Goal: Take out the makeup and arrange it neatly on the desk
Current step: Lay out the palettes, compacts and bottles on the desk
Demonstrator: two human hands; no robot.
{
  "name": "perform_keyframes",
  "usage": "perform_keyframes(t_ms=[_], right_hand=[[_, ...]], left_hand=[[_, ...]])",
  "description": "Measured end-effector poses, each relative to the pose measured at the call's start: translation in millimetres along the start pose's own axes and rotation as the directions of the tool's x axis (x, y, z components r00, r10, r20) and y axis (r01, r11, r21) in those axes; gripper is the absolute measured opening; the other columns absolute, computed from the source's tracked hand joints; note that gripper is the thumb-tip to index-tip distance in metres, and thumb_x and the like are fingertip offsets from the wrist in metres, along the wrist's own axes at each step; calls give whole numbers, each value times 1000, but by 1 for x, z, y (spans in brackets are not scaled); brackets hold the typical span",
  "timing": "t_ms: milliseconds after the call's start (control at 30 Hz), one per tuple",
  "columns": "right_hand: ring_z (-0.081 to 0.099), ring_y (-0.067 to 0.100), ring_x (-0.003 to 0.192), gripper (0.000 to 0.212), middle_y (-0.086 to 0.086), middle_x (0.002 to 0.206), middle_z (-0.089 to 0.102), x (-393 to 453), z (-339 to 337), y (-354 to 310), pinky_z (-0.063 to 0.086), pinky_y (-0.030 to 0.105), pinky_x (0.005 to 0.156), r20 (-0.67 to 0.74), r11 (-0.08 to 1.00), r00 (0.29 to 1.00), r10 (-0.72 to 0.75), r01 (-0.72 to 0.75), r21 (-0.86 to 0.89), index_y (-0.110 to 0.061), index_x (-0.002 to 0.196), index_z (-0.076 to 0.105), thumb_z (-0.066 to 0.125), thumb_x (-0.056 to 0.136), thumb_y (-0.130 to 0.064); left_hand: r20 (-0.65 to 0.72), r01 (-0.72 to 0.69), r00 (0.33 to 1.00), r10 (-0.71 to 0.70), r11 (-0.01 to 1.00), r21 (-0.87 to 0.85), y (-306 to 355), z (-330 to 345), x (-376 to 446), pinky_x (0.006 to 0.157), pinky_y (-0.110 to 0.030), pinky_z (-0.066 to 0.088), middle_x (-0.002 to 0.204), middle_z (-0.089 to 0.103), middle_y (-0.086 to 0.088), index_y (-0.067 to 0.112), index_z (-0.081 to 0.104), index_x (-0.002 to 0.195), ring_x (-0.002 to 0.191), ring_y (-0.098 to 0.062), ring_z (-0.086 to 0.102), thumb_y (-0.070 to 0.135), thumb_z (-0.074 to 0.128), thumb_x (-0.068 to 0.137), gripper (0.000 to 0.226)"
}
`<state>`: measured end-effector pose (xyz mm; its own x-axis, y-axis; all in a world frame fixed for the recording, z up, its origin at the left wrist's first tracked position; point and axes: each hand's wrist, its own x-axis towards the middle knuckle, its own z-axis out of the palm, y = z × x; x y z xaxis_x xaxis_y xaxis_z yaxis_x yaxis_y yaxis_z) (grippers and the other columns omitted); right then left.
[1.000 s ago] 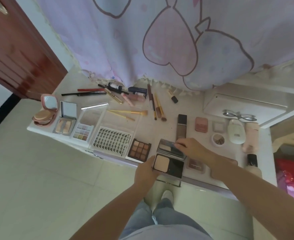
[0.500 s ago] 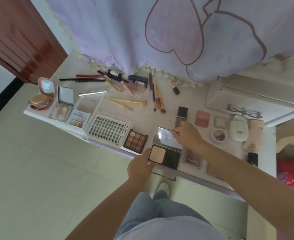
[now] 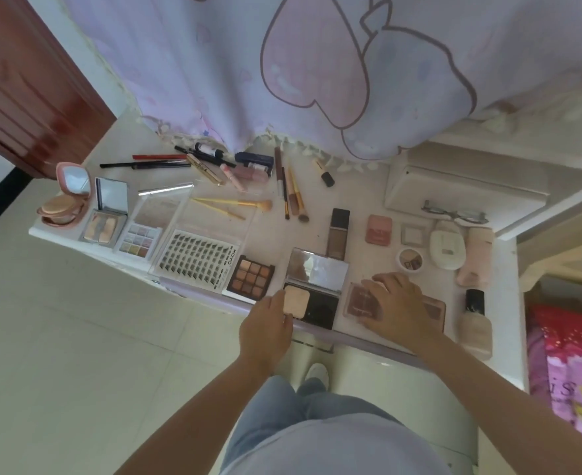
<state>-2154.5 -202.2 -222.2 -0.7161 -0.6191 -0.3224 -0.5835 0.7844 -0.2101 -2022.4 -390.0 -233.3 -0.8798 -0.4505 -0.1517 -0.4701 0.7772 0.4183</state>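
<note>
A pale tiled floor (image 3: pixel 60 337) fills the lower left of the frame, and a white counter (image 3: pixel 317 231) crosses the middle under a hanging lilac curtain (image 3: pixel 317 63) printed with a pink heart.

Nearest, at the counter's front edge just right of centre, the left hand (image 3: pixel 265 332) has its fingers curled against the left side of an open black powder compact (image 3: pixel 312 293), thumb on the beige pan; the mirrored lid lies tipped back. Just right of it, the right hand (image 3: pixel 397 303) lies over a mauve palette (image 3: pixel 361 299) with fingers spread and fairly straight; whether it grips it I cannot tell. A second dark palette (image 3: pixel 435 308) shows from under the wrist. A cream foundation bottle (image 3: pixel 474 323) with a black cap lies at the right end.

Left of the compact sit a brown eyeshadow palette (image 3: pixel 251 277), a clear lash tray (image 3: pixel 197 257), a pastel shadow palette (image 3: pixel 138 238), a silver highlighter compact (image 3: pixel 104 224) and a pink cushion compact (image 3: pixel 63 204) at the far left edge.

Further back, mid-frame, lie a tall brown foundation stick (image 3: pixel 338 233), a pink blush (image 3: pixel 378 229), a small round pot (image 3: pixel 410 259), a white oval case (image 3: pixel 446 243) and glasses (image 3: pixel 454 212).

Against the curtain are loose brushes (image 3: pixel 293 190), pencils (image 3: pixel 145 163) and tubes (image 3: pixel 252 173). A white box (image 3: pixel 461 186) stands at the upper right, a dark wooden door (image 3: pixel 25 87) at the upper left.
</note>
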Motion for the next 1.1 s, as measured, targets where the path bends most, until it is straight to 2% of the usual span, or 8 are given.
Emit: perform_keyframes(t_ms=[167,300,400,500,767,900,1000,1100], right_hand=[[31,19,126,64,0,138,37,-2,18,2,23,32,101,39,998,999,4,-1,-66,-23,135,33,56,78,-45],[38,20,121,64,2,133,45,-7,6,2,24,25,100,-34,988,999,0,6,157,-18,132,44,65,74,-36],[41,20,122,64,4,133,47,-16,-30,3,20,10,95,-128,914,992,-9,60,401,-14,129,46,72,72,-23],[39,10,122,65,-3,132,46,-24,-77,2,23,10,99,-183,881,979,-94,167,442,-18,129,45,73,71,-19],[35,-11,115,57,-23,129,32,-35,-181,-16,27,-4,92,-233,881,924,-305,366,300,-28,123,51,71,72,-15],[61,5,87,38,-10,108,58,-34,-218,-24,53,16,72,-438,669,897,-53,358,652,-30,98,61,67,76,0],[62,4,55,17,2,81,63,-25,-237,-36,54,18,54,-499,491,842,206,352,797,-17,91,64,60,83,-2],[60,1,48,27,-1,66,64,-16,-248,-43,52,17,46,-541,314,773,330,451,836,-19,84,58,56,82,8]], left_hand=[[75,-197,979,192,978,66,23,1,8,90,-28,42,124,54,-8,8,49,123,112,-24,49,18,44,91,35],[132,-272,952,276,961,-52,37,-7,23,96,-21,37,132,49,-4,12,44,131,118,-18,46,24,47,91,42],[284,-108,934,216,929,-354,55,-35,41,89,-17,40,125,52,-1,12,42,132,106,-14,55,25,57,88,48],[489,218,840,237,677,-703,76,-74,58,70,-16,52,95,61,2,9,50,122,75,-2,63,20,51,91,33],[512,114,740,436,668,-735,122,-167,88,53,-11,50,64,68,4,9,65,87,54,-2,63,1,58,84,11],[396,172,814,425,475,-863,139,-204,102,54,-13,54,63,70,0,4,63,83,55,-6,66,-3,56,83,10],[296,85,832,470,419,-904,153,-220,105,56,-12,54,64,72,1,8,63,78,58,-5,67,0,56,84,13],[248,53,835,492,376,-925,160,-225,105,55,-12,53,63,72,2,7,62,82,60,-6,68,1,54,86,11]])
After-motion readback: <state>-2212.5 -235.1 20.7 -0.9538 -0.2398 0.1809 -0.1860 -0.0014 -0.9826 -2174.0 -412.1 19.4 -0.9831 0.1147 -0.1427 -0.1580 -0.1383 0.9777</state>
